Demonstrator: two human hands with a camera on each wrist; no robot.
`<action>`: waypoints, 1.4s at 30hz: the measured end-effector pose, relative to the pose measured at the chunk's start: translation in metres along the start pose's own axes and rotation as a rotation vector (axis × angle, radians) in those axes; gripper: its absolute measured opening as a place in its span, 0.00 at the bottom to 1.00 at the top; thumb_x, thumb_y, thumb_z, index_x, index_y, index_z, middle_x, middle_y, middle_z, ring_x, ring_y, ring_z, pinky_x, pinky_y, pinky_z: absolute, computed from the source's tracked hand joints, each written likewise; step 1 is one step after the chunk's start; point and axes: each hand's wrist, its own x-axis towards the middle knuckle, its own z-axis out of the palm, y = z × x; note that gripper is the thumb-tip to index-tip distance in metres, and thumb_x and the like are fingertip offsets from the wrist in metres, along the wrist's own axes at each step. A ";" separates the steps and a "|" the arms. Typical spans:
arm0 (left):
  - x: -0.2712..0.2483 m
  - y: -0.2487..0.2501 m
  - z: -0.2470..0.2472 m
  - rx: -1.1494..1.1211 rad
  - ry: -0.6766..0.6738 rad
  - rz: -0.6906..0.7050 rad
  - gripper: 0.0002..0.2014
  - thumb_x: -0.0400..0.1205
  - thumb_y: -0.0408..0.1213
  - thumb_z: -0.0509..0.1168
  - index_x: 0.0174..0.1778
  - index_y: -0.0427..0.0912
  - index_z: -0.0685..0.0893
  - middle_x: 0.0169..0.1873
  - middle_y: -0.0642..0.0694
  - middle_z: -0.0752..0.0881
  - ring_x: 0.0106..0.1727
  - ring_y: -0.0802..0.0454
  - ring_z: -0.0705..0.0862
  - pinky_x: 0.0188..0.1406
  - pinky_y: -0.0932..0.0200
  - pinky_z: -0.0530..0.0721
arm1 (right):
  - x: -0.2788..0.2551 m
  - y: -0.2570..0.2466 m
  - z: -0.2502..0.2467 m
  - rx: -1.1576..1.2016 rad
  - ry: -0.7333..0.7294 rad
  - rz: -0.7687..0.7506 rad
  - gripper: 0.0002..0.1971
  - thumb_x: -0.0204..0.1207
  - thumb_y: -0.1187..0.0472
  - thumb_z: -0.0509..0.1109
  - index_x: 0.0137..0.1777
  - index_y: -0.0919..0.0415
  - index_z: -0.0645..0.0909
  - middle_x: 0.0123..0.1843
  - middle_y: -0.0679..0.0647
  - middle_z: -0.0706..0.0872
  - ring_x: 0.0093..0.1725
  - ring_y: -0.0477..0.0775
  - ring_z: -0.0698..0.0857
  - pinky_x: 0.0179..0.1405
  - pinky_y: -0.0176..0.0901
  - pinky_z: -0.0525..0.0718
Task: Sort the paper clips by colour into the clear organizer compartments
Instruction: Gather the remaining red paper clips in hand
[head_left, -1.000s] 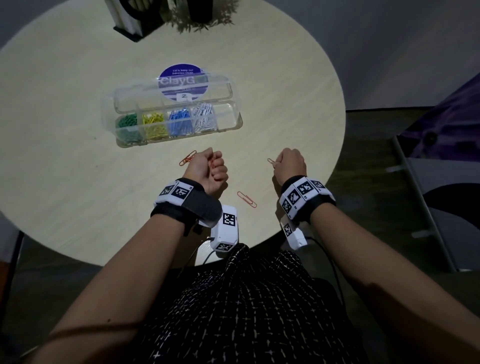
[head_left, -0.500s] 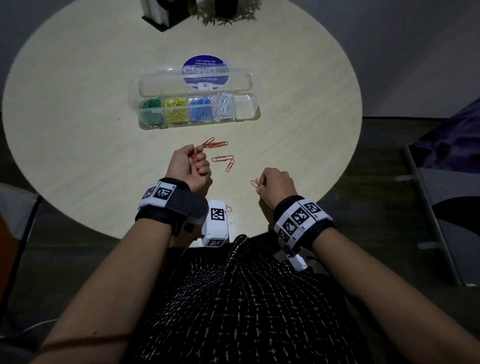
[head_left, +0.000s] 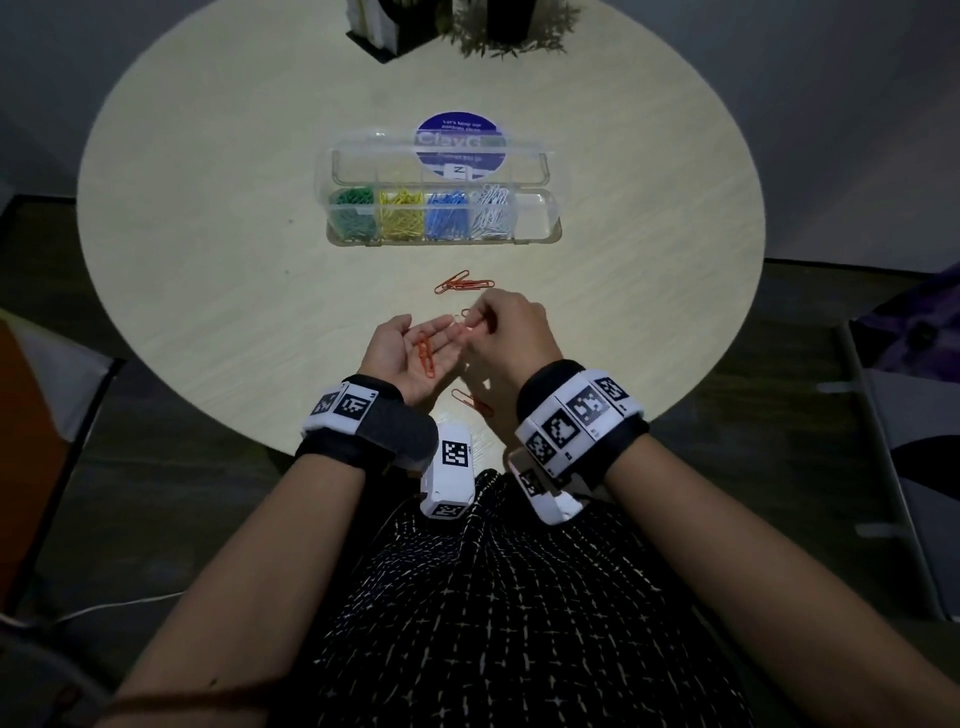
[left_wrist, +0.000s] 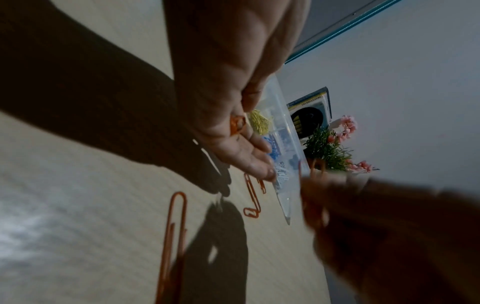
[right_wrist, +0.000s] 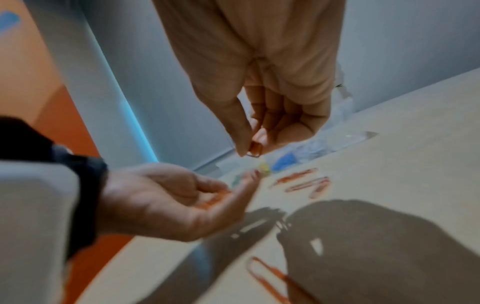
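Note:
The clear organizer (head_left: 540, 236) lies open mid-table, with green, yellow, blue and white clips in separate compartments; its rightmost compartment is empty. My left hand (head_left: 415, 348) is palm up near the table's front edge, fingers relaxed, with orange paper clips (head_left: 426, 354) lying on the palm. Just above its fingertips my right hand (head_left: 488, 322) pinches one orange clip (right_wrist: 255, 150) between thumb and forefinger. More orange clips (head_left: 463, 283) lie loose between my hands and the organizer. Another orange clip (head_left: 470, 402) lies by my wrists.
A round purple sticker (head_left: 460, 145) shows through the organizer's lid. At the table's far edge stand a potted plant (head_left: 511, 31) and a black-and-white box (head_left: 382, 28). The round table's rim (head_left: 291, 441) curves just under my wrists.
My left hand has turned palm up and opened from a fist, showing orange clips. My right hand has carried its clip left and forward to the left fingertips.

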 end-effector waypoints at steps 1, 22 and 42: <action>-0.001 -0.002 0.001 0.014 -0.006 -0.013 0.26 0.90 0.43 0.43 0.38 0.30 0.78 0.21 0.37 0.87 0.19 0.47 0.87 0.28 0.61 0.86 | -0.002 -0.007 0.002 0.036 -0.005 -0.038 0.04 0.73 0.68 0.69 0.46 0.64 0.82 0.43 0.54 0.84 0.44 0.50 0.79 0.44 0.35 0.74; 0.006 0.025 -0.011 0.033 0.122 0.034 0.17 0.88 0.35 0.47 0.35 0.39 0.75 0.14 0.46 0.80 0.13 0.54 0.81 0.16 0.74 0.76 | 0.031 0.014 0.003 -0.382 -0.161 0.004 0.07 0.78 0.66 0.64 0.54 0.62 0.78 0.56 0.62 0.85 0.58 0.65 0.82 0.61 0.51 0.79; 0.022 0.026 0.013 -0.017 0.083 0.029 0.19 0.88 0.37 0.47 0.37 0.33 0.76 0.17 0.40 0.84 0.18 0.50 0.84 0.21 0.66 0.83 | 0.057 -0.003 -0.001 -0.128 -0.110 -0.037 0.06 0.73 0.68 0.69 0.39 0.57 0.76 0.50 0.62 0.85 0.49 0.58 0.80 0.46 0.40 0.74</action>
